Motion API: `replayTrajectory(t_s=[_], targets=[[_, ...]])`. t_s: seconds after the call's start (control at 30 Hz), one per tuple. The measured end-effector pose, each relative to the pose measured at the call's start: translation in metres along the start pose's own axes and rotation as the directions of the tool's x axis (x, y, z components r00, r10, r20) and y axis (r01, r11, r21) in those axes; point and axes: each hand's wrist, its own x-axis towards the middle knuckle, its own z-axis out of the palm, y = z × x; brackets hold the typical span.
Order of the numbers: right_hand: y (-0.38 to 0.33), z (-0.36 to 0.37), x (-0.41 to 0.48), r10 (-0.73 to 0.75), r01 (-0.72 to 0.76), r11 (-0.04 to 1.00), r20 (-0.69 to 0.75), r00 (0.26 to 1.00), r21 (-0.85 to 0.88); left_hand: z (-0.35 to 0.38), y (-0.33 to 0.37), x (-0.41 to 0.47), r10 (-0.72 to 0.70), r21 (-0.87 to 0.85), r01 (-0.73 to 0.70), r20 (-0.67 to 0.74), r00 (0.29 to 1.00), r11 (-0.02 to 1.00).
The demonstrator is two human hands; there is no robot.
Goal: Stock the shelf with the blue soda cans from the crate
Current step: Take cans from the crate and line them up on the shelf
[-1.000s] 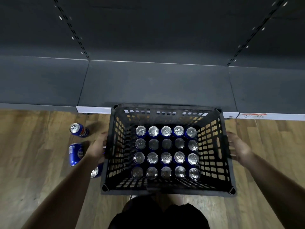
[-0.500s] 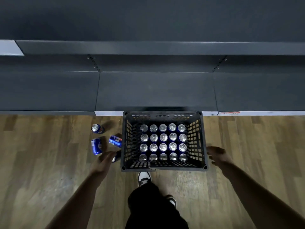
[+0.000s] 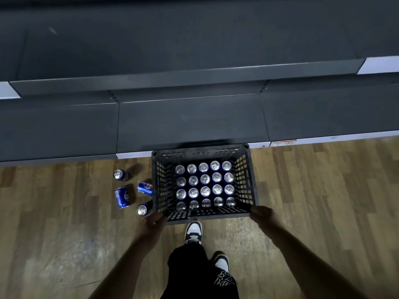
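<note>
A black plastic crate (image 3: pixel 200 151) stands on the wooden floor against the lowest shelf (image 3: pixel 190 121). It is filled with upright blue soda cans (image 3: pixel 205 185), silver tops showing in rows. Several loose blue cans lie on the floor left of the crate; one (image 3: pixel 122 175) stands upright and one (image 3: pixel 122 197) lies on its side. My left hand (image 3: pixel 154 221) hovers at the crate's near left corner, fingers loosely curled, holding nothing. At the near right corner, my right hand (image 3: pixel 262 214) is also without a can. The dark grey shelves carry no cans.
A second dark shelf (image 3: pixel 172 50) sits above the lowest one. My black-and-white shoes (image 3: pixel 193 231) stand just behind the crate. Wooden floor (image 3: pixel 323 212) spreads to both sides, and white price strips (image 3: pixel 282 143) run along the shelf edge.
Both hands have let go of the crate's sides and drawn back to its near corners. The view has risen and pulled away, so the crate looks smaller and the upper shelf shows.
</note>
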Motion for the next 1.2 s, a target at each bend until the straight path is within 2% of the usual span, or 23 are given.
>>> replayTrajectory(t_s=[0.17,0.33,0.4,0.57,0.63,0.73,0.83,0.93,1.2], targets=[[0.021,0.003,0.014,-0.045,0.046,0.998,0.025,0.999,-0.047,0.029,-0.008,0.019,0.019,0.115,-0.017,-0.014,1.0,0.993],[0.028,0.007,0.055,-0.112,0.111,0.994,0.086,0.99,0.015,0.072,-0.027,0.056,0.034,0.182,-0.035,0.007,0.999,0.983],[0.029,0.013,0.082,-0.119,0.121,0.993,0.08,0.99,-0.015,0.094,-0.033,0.08,0.087,0.251,-0.094,0.038,0.995,0.963],[0.039,0.037,0.179,-0.246,0.259,0.917,0.08,0.966,-0.304,0.148,-0.031,0.162,0.338,0.498,-0.346,0.109,0.935,0.795],[0.043,0.047,0.222,-0.266,0.265,0.912,0.04,0.963,-0.313,0.169,-0.028,0.199,0.453,0.565,-0.428,0.105,0.885,0.705],[0.048,0.063,0.283,-0.306,0.296,0.893,0.026,0.952,-0.338,0.201,-0.025,0.253,0.56,0.653,-0.475,0.092,0.823,0.59],[0.051,0.08,0.336,-0.334,0.29,0.878,-0.053,0.941,-0.381,0.231,-0.028,0.298,0.647,0.708,-0.511,0.1,0.756,0.487],[0.055,0.097,0.377,-0.339,0.251,0.862,-0.135,0.931,-0.44,0.252,-0.035,0.333,0.69,0.723,-0.523,0.089,0.718,0.451],[0.062,0.121,0.43,-0.396,0.277,0.826,-0.155,0.905,-0.491,0.27,-0.051,0.379,0.694,0.738,-0.506,0.071,0.717,0.447]])
